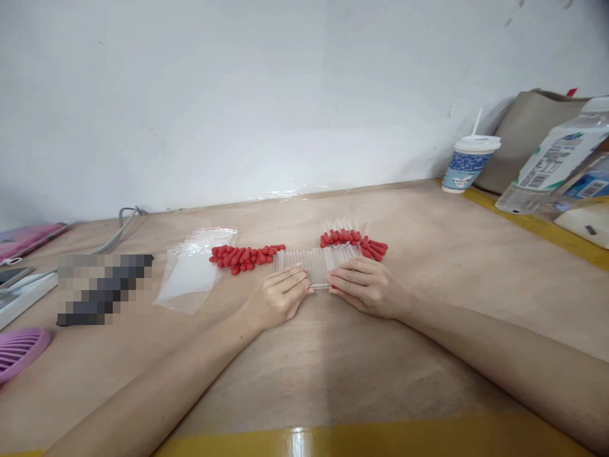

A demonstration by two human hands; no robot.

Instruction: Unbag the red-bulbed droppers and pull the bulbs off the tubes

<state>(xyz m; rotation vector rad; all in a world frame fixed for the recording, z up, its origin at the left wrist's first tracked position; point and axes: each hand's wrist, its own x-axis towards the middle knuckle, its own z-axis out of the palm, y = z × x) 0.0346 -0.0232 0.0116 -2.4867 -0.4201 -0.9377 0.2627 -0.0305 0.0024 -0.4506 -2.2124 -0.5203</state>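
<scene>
Side by side on the table lies a row of thin transparent tubes (320, 266). My left hand (284, 293) rests on the row's left part, fingers together and pressed over the tubes. At the right part my right hand (364, 285) grips the row the same way; its thumb is mostly hidden. Just left of the row is a heap of red rubber bulbs (245, 256). Behind my right hand lie several droppers (349, 236), red bulbs with transparent tubes pointing toward the wall.
Plastic zip bags (193, 270) lie left of the bulbs. Farther left are a blurred dark object (107, 289), a grey cable (117, 236) and a purple slatted thing (23, 352). A lidded paper cup (469, 165), a bottle (547, 162) and a grey bag (516, 136) stand at right.
</scene>
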